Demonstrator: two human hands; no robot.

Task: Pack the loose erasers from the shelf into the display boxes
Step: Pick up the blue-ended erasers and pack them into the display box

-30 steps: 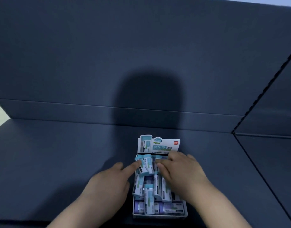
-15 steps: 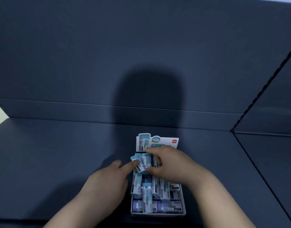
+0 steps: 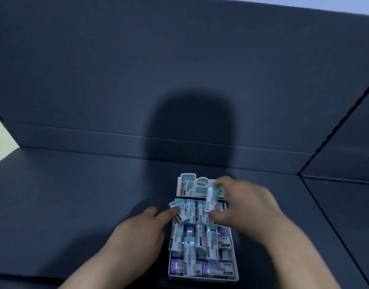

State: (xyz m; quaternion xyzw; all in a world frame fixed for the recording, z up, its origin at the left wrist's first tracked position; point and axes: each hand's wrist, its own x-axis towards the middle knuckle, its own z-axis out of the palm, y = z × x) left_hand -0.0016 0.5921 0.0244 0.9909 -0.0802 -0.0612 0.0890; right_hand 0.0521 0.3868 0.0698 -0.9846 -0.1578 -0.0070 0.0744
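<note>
A white display box lies on the dark shelf, its printed header card standing at the far end. Several teal-and-white and purple erasers fill it untidily. My right hand pinches one eraser between thumb and fingers, lifted upright over the box's far right corner. My left hand rests at the box's left side, its index finger pressing on a tilted eraser at the far left of the box.
The dark blue shelf surface stretches left and behind the box, with an upright back panel. A seam runs diagonally at the right. My head's shadow falls on the back panel.
My right hand has lifted one eraser out of the pile and carried it right, toward the far right corner. My left index finger stays on the tilted eraser.
</note>
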